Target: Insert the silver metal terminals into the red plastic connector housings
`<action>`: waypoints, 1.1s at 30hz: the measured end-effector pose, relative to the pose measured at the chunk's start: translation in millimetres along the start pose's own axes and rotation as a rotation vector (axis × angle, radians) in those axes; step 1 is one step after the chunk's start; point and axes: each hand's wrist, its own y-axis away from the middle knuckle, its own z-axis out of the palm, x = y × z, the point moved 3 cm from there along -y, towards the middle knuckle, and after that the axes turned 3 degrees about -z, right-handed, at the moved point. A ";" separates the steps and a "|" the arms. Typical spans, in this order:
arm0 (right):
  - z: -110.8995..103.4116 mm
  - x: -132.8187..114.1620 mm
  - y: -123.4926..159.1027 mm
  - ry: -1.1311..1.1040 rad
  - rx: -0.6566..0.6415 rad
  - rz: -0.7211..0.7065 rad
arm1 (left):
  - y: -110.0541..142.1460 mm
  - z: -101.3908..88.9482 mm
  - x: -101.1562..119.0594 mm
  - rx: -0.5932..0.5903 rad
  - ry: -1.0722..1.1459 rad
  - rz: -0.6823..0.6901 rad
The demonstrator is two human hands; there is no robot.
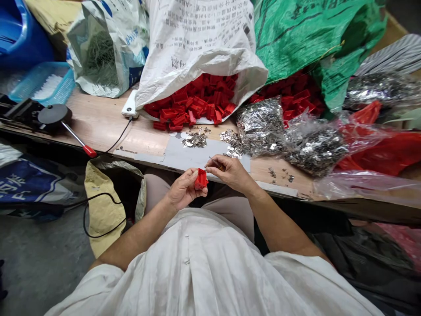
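Observation:
Between the thumb and fingers of my left hand (184, 191) is a small red plastic housing (200, 180), its hollow side turned up. My right hand (234, 174) is closed on a thin pointed tool with a brownish handle (221, 166), its tip aimed left, above and right of the housing. Both hands are over my lap at the bench edge. Just beyond them, small metal pieces (194, 139) lie in a pile on a grey sheet (179, 154), with another metal pile (232, 141) to its right.
A white sack (204, 30) spills red housings (197, 105) onto the bench. Right of it are a green sack (305, 35) and clear bags of metal pieces (259, 125). A red-handled lever (88, 151) and a black cable (120, 137) are at left. A yellowish sack (105, 197) stands below.

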 end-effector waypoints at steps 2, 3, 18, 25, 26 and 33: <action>1.7 0.0 -0.7 0.025 -0.009 -0.006 | 0.9 0.7 0.3 0.010 0.005 0.000; 1.8 -0.1 -0.6 0.035 -0.015 -0.005 | 1.3 1.0 0.5 0.017 0.006 -0.002; 1.5 -0.8 5.3 0.069 -0.027 0.010 | 0.6 2.9 -0.1 0.037 -0.025 -0.021; 3.1 -2.7 7.9 0.117 -0.070 0.002 | -2.6 -1.4 -8.1 0.034 0.024 -0.042; 3.5 -3.5 8.3 0.128 -0.074 -0.005 | -3.1 -2.2 -9.0 0.039 0.044 -0.049; 4.5 -10.1 8.8 0.185 -0.092 -0.001 | -3.8 -3.6 -10.5 0.041 0.168 -0.111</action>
